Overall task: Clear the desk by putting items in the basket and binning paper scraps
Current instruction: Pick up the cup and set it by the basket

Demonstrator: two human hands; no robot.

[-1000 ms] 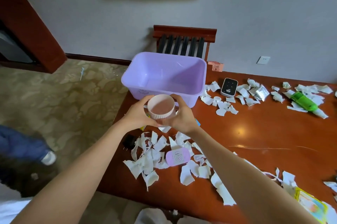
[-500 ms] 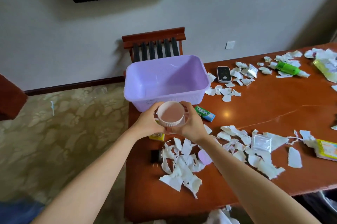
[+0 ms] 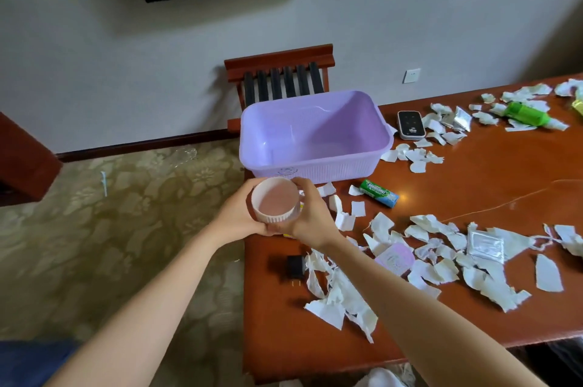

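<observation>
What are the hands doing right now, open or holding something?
Left hand: holding the white cup, fingers curled round its left side.
Right hand: holding the same white cup from the right.

Both hands, left (image 3: 235,218) and right (image 3: 310,216), grip white ribbed cup (image 3: 275,204) near purple basket (image 3: 315,162); paper scraps (image 3: 340,298) litter desk (image 3: 473,184) right.

My left hand (image 3: 235,218) and right hand (image 3: 310,219) hold the white ribbed round cup (image 3: 276,203) between them, just before the purple rectangular plastic basket (image 3: 315,170). The basket stands at the left end of the brown wooden desk (image 3: 489,184). Right of the cup lies the green gum pack (image 3: 378,192). Behind the basket stands the dark wooden chair (image 3: 279,71). The torn white paper scraps (image 3: 340,298) lie nearer to me.
</observation>
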